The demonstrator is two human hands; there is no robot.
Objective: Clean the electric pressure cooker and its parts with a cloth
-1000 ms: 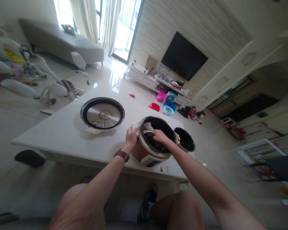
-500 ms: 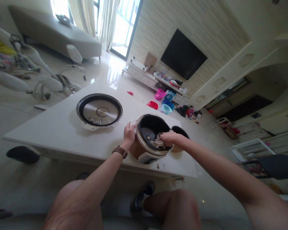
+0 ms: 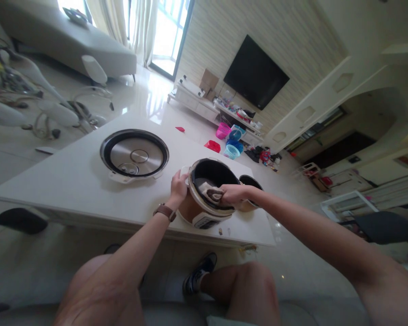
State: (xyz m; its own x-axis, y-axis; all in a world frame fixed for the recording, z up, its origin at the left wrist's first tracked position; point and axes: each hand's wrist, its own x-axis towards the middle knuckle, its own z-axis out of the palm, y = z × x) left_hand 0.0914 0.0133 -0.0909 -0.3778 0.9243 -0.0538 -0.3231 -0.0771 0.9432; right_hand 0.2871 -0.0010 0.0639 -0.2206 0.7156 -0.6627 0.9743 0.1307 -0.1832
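Observation:
An electric pressure cooker [image 3: 193,209] with a dark inside stands on the white table, its control panel facing me. My left hand [image 3: 179,186] is closed around the white handle on the cooker's left side. With my right hand [image 3: 234,194] I grip a bunched beige and brown cloth [image 3: 212,193] at the near right of the cooker's opening. Part of the cloth is hidden by my fingers. Right behind the cooker is a dark-lined inner pot [image 3: 250,182], partly covered by my right forearm. The round metal lid [image 3: 139,155] lies upside down to the left.
The white table [image 3: 64,190] runs across in front of my knees. Small scraps [image 3: 221,231] lie near its front edge. Beyond it, coloured baskets [image 3: 231,151] stand on the floor by a low cabinet [image 3: 197,105]. Exercise equipment [image 3: 51,108] is at the left.
My right hand has moved the cloth slightly up and left, away from the inside wall. The left hand still holds the handle. The whole view has shifted a little.

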